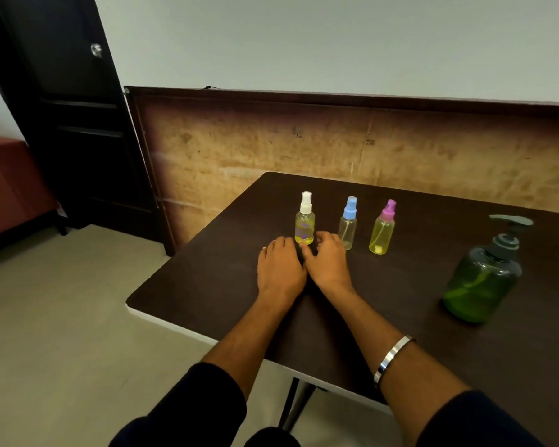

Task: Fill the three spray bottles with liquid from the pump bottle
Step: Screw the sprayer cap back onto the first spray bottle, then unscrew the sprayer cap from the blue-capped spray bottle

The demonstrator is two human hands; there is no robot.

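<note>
Hands: left hand (pixel 279 266) + right hand (pixel 328 262) side by side, palms down on bench (pixel 207 285), fingers relaxed, holding nothing
Spray bottles: 3, white-cap bottle (pixel 305 221), blue-cap bottle (pixel 348 224), pink-cap bottle (pixel 382 229)
Pump bottle (pixel 484 275): 1, near right edge

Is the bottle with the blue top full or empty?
Nearly empty. The blue-capped spray bottle looks clear right through, with only its thin tube inside, while the white-capped spray bottle beside it shows yellow liquid.

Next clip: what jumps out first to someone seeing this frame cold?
Two hands, the left hand and right hand, lie side by side at mid-table, just in front of the white-capped spray bottle. Right of it stand the blue-capped spray bottle and pink-capped spray bottle; the green pump bottle sits far right.
</note>
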